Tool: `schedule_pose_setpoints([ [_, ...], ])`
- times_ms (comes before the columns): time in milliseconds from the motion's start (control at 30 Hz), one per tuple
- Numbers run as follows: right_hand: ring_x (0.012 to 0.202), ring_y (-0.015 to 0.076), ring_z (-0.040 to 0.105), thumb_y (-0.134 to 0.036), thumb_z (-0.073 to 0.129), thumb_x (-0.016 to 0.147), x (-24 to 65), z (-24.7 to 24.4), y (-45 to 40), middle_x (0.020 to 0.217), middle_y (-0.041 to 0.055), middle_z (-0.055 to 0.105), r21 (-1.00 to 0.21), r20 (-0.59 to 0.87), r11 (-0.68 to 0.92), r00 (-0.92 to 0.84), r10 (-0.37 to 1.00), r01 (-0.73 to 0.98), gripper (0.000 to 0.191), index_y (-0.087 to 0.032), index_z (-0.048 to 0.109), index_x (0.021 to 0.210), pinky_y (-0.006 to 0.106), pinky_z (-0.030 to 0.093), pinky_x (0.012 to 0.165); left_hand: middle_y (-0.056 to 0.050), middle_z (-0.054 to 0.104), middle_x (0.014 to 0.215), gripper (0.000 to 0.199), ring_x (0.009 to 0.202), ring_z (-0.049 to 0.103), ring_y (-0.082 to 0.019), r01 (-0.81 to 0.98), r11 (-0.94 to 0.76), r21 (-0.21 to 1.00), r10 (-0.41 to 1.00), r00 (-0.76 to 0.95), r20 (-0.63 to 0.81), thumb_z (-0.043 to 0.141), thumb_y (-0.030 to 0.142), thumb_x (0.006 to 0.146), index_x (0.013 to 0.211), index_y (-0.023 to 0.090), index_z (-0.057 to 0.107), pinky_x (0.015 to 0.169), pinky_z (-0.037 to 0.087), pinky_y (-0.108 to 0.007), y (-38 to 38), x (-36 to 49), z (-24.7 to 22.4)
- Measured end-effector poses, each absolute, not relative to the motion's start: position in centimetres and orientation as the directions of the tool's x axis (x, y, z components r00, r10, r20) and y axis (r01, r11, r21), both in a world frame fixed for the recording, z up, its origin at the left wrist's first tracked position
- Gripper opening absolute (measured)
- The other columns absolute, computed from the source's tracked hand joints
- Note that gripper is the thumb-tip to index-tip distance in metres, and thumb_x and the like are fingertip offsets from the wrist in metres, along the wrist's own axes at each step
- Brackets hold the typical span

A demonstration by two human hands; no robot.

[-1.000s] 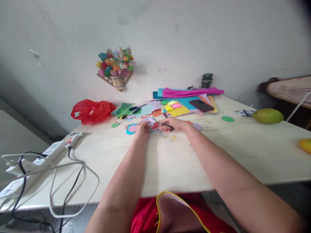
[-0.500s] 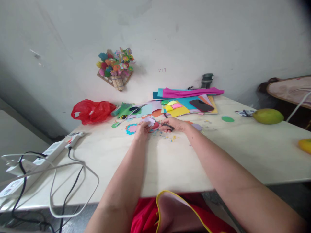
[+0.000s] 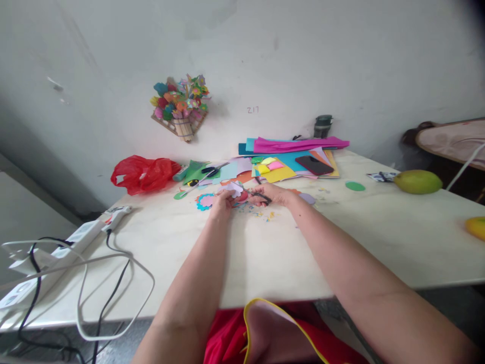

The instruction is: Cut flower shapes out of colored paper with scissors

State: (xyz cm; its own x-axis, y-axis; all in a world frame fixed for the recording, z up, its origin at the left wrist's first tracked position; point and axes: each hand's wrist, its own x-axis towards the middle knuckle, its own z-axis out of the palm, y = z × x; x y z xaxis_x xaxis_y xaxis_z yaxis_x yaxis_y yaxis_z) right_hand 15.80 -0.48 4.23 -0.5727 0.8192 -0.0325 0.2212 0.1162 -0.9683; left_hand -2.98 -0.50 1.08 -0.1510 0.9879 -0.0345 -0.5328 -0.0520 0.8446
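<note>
Pinched in my left hand (image 3: 223, 200) is a pale lilac paper piece (image 3: 235, 189) with a scalloped edge. My right hand (image 3: 268, 194) is closed round the dark handles of a pair of scissors (image 3: 262, 197), whose blades point left at the paper's edge. Beside my left hand lies a pink paper flower with a blue scalloped border (image 3: 205, 201). A red round shape lies between the hands, partly hidden. Small paper scraps (image 3: 270, 217) are scattered on the table below my right hand. A lilac disc (image 3: 306, 198) sits behind my right wrist.
Coloured paper sheets (image 3: 282, 174) with a phone (image 3: 314, 165) lie at the back. A second pair of scissors (image 3: 212, 170) and a red plastic bag (image 3: 141, 173) are left of them. A power strip (image 3: 81, 235) with cables lies left; a green-yellow fruit (image 3: 418, 181) is right.
The lilac paper has shifted and turned very slightly at the scissor blades. Both hands stay in nearly the same place.
</note>
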Motion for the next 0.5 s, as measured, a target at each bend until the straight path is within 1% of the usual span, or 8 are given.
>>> schedule_pose_setpoints([
  [233,0.044,0.0064,0.048,-0.018,0.072,0.076,15.91,3.48,0.36,0.053,-0.0003,0.058,-0.980,-0.035,0.091,-0.601,0.798,0.178,0.013,-0.012,0.066,0.066,0.018,0.032,0.040,-0.003,0.070,0.065,0.017,0.062,0.069,-0.018,-0.560,-0.051,0.827,0.991,-0.131,-0.027,0.068,0.006,0.054,0.066,0.016,0.062,0.058,0.058,-0.026,-0.69,-2.87,1.23],
  [367,0.044,0.0060,0.047,-0.017,0.069,0.078,15.93,3.75,0.00,0.053,-0.0007,0.057,-0.985,-0.014,0.093,-0.603,0.797,0.146,0.013,-0.012,0.066,0.067,0.017,0.032,0.041,-0.003,0.070,0.065,0.018,0.063,0.069,-0.019,-0.568,-0.045,0.822,0.991,-0.130,-0.035,0.068,0.005,0.054,0.066,0.016,0.062,0.060,0.058,-0.028,-0.55,-2.91,1.12],
  [500,0.045,0.0065,0.047,-0.020,0.071,0.076,15.97,3.77,-0.08,0.054,-0.0003,0.058,-0.982,0.005,0.117,-0.603,0.797,0.147,0.013,-0.012,0.066,0.069,0.018,0.032,0.041,-0.003,0.071,0.067,0.020,0.062,0.069,-0.020,-0.587,-0.039,0.808,0.995,-0.095,-0.021,0.069,0.005,0.054,0.068,0.017,0.062,0.061,0.059,-0.030,-0.59,-2.89,1.06],
])
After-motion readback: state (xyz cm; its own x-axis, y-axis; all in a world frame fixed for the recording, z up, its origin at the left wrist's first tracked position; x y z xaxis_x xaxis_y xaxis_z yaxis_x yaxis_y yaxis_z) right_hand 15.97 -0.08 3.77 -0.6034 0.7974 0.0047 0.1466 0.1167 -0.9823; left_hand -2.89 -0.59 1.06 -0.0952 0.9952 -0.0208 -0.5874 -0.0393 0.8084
